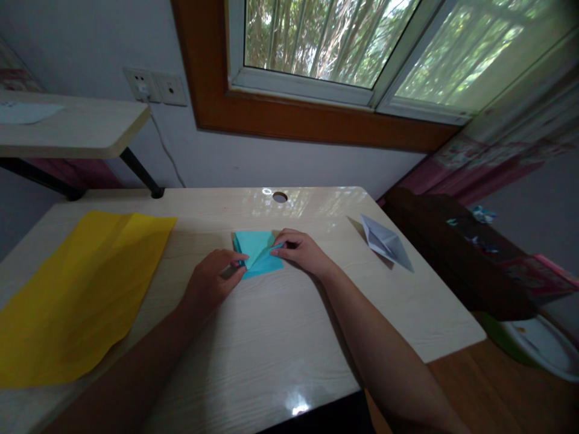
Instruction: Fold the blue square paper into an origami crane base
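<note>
A folded sheet of turquoise paper (259,246) lies on the desk in front of me, its upper layer lifted and creased slantwise. My left hand (216,274) pinches its left edge between thumb and fingers. At the right side, my right hand (299,250) grips a raised flap with thumb and forefinger. Both hands touch the same paper, one on each side. The fingertips partly cover the corners they hold.
Large yellow paper (90,301) spreads over the left of the desk (271,337). A folded white paper boat (384,241) sits near the right edge. A shelf (67,135) on black legs stands at the back left. A round cable hole (280,197) is near the back edge.
</note>
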`<state>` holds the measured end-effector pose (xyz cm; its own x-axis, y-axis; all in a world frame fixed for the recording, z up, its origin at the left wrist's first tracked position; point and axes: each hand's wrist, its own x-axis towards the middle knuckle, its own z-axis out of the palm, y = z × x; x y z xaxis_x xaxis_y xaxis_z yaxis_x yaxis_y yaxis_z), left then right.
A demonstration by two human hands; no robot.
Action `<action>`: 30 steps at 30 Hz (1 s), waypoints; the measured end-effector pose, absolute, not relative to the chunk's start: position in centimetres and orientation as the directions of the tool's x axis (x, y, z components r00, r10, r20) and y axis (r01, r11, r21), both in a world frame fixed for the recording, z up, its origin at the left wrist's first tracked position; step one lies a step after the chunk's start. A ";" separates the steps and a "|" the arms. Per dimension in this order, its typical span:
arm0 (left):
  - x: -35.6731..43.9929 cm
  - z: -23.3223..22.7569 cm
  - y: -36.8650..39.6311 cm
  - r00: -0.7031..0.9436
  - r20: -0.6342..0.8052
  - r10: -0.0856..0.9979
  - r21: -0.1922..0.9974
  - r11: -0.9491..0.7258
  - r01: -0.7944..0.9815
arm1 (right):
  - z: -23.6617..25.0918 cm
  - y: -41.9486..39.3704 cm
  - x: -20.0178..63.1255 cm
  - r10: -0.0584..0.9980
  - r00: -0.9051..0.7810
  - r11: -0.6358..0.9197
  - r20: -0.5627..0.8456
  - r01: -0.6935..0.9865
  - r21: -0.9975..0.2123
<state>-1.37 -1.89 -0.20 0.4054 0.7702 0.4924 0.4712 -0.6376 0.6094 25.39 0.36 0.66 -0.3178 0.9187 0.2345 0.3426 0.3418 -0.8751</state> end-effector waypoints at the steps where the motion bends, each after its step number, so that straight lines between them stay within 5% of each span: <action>1: -1.4 -0.2 -1.9 0.406 0.496 0.767 0.610 -0.641 0.465 | 0.6 0.4 25.4 0.919 -0.314 0.344 0.240 0.341 -0.875; 30: -1.3 -0.4 -1.7 0.386 0.479 0.788 0.652 -0.614 0.445 | 0.7 0.3 25.1 0.912 -0.298 0.369 0.283 0.292 -0.882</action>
